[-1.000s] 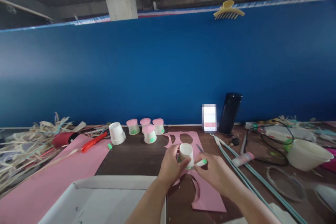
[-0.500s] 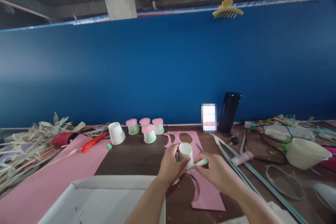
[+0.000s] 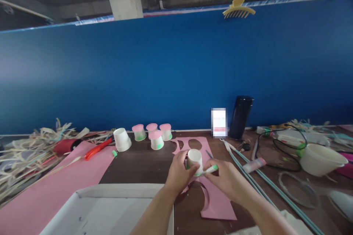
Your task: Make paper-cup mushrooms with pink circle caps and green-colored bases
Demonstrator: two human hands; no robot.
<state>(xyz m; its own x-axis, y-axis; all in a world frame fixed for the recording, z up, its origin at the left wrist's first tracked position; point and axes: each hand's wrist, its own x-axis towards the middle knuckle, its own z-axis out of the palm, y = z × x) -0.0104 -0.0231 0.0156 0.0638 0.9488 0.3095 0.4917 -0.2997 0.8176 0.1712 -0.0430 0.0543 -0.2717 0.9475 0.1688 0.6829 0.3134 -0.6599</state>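
My left hand [image 3: 180,172] is closed around a small white paper cup [image 3: 194,157] that stands bottom-up over the pink sheet with cut-out holes [image 3: 217,200]. In my right hand [image 3: 219,176] is a marker with a green end [image 3: 211,169], its tip against the cup's lower rim, where some green shows. Behind to the left stand several upturned paper cups with pink paper tops [image 3: 157,141] and green marks near their rims. A stack of plain white cups [image 3: 122,140] is left of them, with a green marker cap [image 3: 114,153] beside it.
A white box lid [image 3: 121,191] lies front left, near a pink sheet [image 3: 68,180], red-handled scissors [image 3: 97,149] and a heap of paper strips [image 3: 30,154]. To the right are a black flask [image 3: 241,117], a phone [image 3: 219,123], long blue-grey rods [image 3: 281,187] and a white tub [image 3: 321,159].
Almost nothing differs. The view has shifted very slightly, and both hands keep the same hold on the cup and the marker.
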